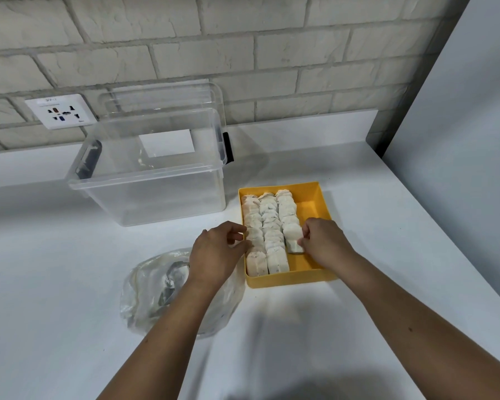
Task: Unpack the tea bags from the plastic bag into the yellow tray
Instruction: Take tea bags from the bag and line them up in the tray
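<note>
Your right hand (324, 241) pinches the nearest tea bag (294, 239) of the third row in the yellow tray (315, 277); your left hand (220, 249) rests loosely curled on the tray's left wall. The bags look light, soft and tearable, so grip paper edges gently. The plastic bag (156, 295) lies crumpled near left on the surface.

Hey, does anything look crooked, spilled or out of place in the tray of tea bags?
Nothing spilled. The tea bags lie in three neat rows in the yellow tray; the third row stops short, and its front bag, pinched by the right hand, sits slightly askew.
</note>
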Demonstrator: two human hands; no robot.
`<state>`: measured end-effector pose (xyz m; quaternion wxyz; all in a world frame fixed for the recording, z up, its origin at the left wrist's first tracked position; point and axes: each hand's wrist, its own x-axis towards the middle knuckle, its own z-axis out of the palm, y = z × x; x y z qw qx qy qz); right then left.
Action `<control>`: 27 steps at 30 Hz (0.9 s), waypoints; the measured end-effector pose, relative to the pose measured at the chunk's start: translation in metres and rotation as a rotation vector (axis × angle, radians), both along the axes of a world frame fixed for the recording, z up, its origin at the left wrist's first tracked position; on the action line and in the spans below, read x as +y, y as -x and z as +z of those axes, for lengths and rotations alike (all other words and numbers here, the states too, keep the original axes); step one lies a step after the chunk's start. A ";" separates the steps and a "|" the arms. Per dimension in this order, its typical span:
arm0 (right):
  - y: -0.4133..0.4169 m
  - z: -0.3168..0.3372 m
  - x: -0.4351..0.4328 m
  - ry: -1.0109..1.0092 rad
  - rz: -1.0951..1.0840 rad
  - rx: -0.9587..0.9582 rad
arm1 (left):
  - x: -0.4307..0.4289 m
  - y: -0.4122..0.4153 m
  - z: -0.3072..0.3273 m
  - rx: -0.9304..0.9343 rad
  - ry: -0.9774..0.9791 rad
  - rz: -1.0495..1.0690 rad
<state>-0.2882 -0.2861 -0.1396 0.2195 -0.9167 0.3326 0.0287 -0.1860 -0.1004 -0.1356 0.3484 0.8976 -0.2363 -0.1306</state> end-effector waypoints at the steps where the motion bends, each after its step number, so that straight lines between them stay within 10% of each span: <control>1: -0.002 -0.001 0.000 0.006 -0.013 0.002 | 0.000 -0.001 0.000 0.018 0.009 0.002; 11: 0.004 0.021 0.017 0.133 -0.028 -0.131 | 0.027 -0.011 0.022 0.064 0.249 0.020; 16: 0.009 0.038 0.059 -0.163 0.056 -0.403 | 0.080 -0.024 0.036 -0.003 0.333 0.111; 21: 0.007 0.032 0.120 -0.466 0.293 -0.656 | 0.130 -0.025 0.016 -0.160 0.220 0.127; 27: -0.026 -0.013 0.156 -0.328 0.518 -0.447 | 0.155 -0.020 -0.014 -0.048 -0.046 0.009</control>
